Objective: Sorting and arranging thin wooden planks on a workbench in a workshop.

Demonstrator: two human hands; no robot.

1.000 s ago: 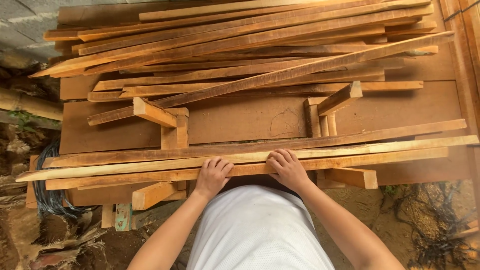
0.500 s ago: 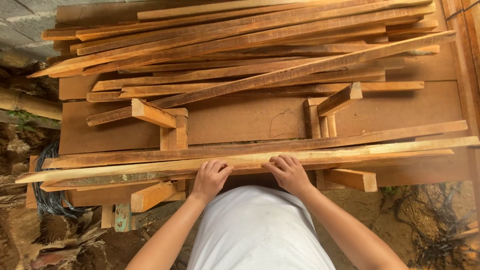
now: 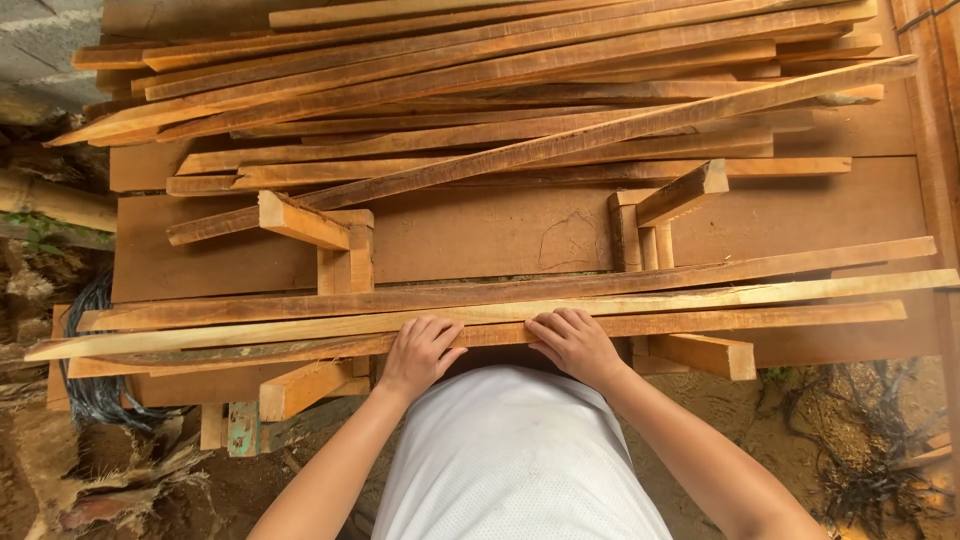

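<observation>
The near slat (image 3: 700,322) lies crosswise just in front of the person, both hands on its middle. The left hand (image 3: 420,352) and right hand (image 3: 575,343) sit close together, fingers curled over its top edge. Beyond the fingertips lie two more slats (image 3: 600,290), then a board (image 3: 480,235) and a heap of strips (image 3: 500,90)

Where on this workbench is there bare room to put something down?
The broad board is bare between the two wooden brackets, and again right of the right one. Crowded: the far strip pile, and the near strips under both hands.
</observation>
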